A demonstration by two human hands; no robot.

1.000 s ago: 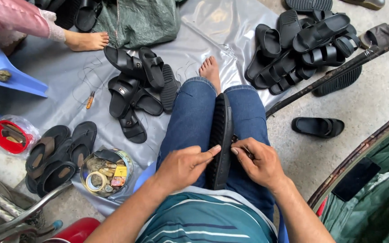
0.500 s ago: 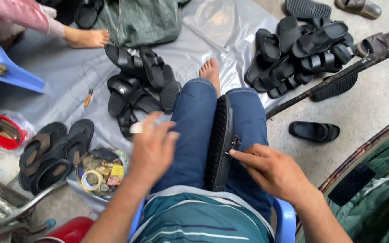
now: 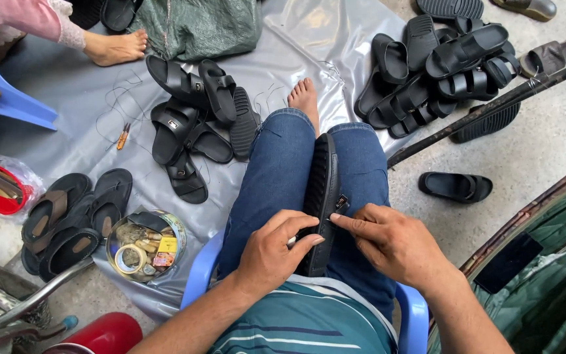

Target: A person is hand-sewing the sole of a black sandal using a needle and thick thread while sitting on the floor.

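Low in the middle of the frame, a black sandal (image 3: 322,196) stands on its edge between the person's two knees in blue jeans (image 3: 276,177), its sole side turned toward the left of the picture. The left hand (image 3: 273,249) wraps the near end of the sandal, fingers curled around its edge and thumb lying across the top. The right hand (image 3: 391,239) sits just to the right, its thumb and forefinger pinched narrow at a small fitting on the sandal's side; whether they grip a tool or thread there is too small to tell. The person sits on a blue plastic chair (image 3: 414,314), one bare foot (image 3: 306,98) resting on a grey sheet (image 3: 67,111) spread over the ground. On that sheet, left of centre, lies a heap of black strapped sandals (image 3: 194,118), and a larger pile of black sandals (image 3: 433,65) fills the upper right. A single black slide (image 3: 454,187) lies apart on the concrete at the right. At the lower left stands a round tin of small bits (image 3: 144,246), beside brown flip-flops (image 3: 67,213). Another person's bare foot (image 3: 114,47) shows at the upper left.
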